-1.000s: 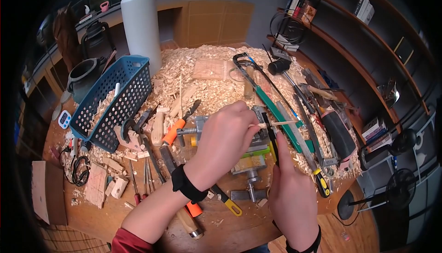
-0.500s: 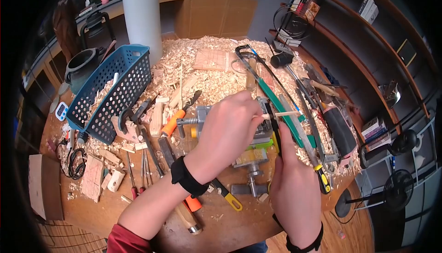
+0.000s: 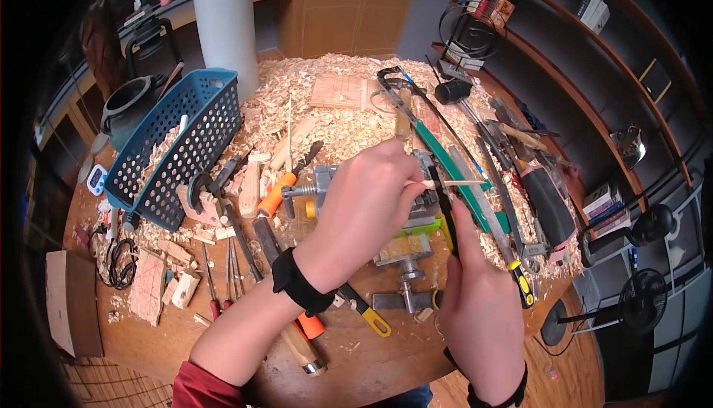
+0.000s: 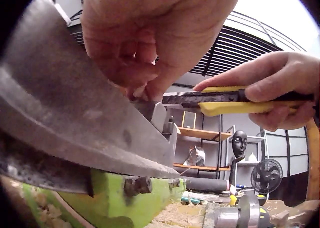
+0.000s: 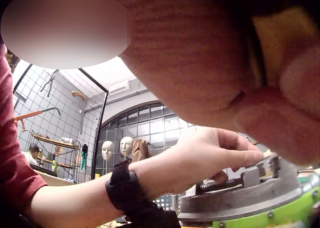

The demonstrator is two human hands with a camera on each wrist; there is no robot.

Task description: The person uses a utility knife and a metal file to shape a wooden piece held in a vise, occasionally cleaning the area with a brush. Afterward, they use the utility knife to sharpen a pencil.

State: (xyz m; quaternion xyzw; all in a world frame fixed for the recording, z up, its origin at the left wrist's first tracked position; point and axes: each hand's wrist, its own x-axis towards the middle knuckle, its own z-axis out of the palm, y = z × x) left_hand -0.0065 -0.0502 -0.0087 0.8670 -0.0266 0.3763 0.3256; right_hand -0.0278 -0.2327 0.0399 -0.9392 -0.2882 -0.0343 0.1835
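My left hand pinches a thin wooden stick between thumb and fingertips, close over a grey metal vise with a bright green base. The stick points to the right, its far end free. My right hand grips a yellow and black utility knife. The knife's dark blade crosses the stick just beyond the left fingertips. In the right wrist view the left hand rests right at the vise jaws; the near hand covers the knife's blade there.
Wood shavings spread over the back of the table. A blue basket stands at left, near wood offcuts. On the right lie a green hacksaw and a yellow-handled blade. An orange-handled tool lies beside the vise.
The right hand with the utility knife has shifted slightly to the right and toward me. The left hand keeps its pinch on the stick; the head view has tilted a little.
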